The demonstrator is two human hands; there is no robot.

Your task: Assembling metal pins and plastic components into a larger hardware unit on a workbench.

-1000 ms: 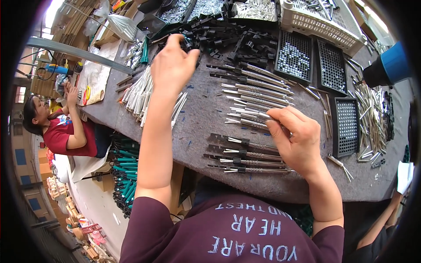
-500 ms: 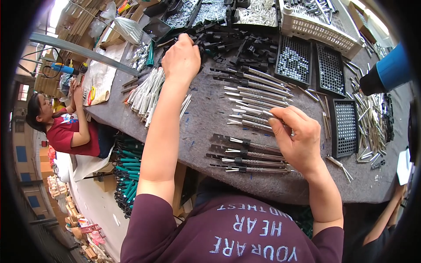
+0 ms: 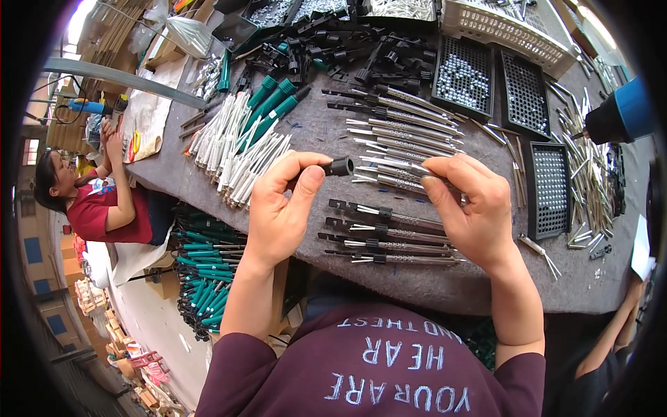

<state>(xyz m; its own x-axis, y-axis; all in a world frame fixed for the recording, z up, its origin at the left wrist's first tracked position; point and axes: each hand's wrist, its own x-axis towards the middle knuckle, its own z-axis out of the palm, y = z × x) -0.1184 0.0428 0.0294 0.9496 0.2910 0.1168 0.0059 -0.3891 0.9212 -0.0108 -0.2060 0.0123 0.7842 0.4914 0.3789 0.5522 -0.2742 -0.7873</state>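
My left hand point(image 3: 281, 201) is closed in a pinch around a short black plastic part with a round, hollow end point(image 3: 340, 166). Facing it, my right hand point(image 3: 479, 201) has thumb and fingertips closed on a slim metal tube with white leads point(image 3: 406, 165) pointing left. The black part and the tube stay apart. Under and behind the right fingers lies a row of metal tubes point(image 3: 410, 132), several with black plastic pieces fitted on them. Closer to me lies another group of tubes with black fittings point(image 3: 389, 233). The right palm hides part of the tube.
White-wired parts point(image 3: 236, 153) and green handles point(image 3: 271, 104) lie left. Behind are heaped black plastic parts point(image 3: 326, 52), black trays of small metal pieces point(image 3: 462, 83) and a pale crate point(image 3: 507, 35). A blue power driver point(image 3: 625, 115) hangs right. A co-worker point(image 3: 111, 201) sits left.
My left hand has come back from the heap of black parts toward me, now with a black plastic part in its fingers. My right hand has barely moved and keeps its pinch.
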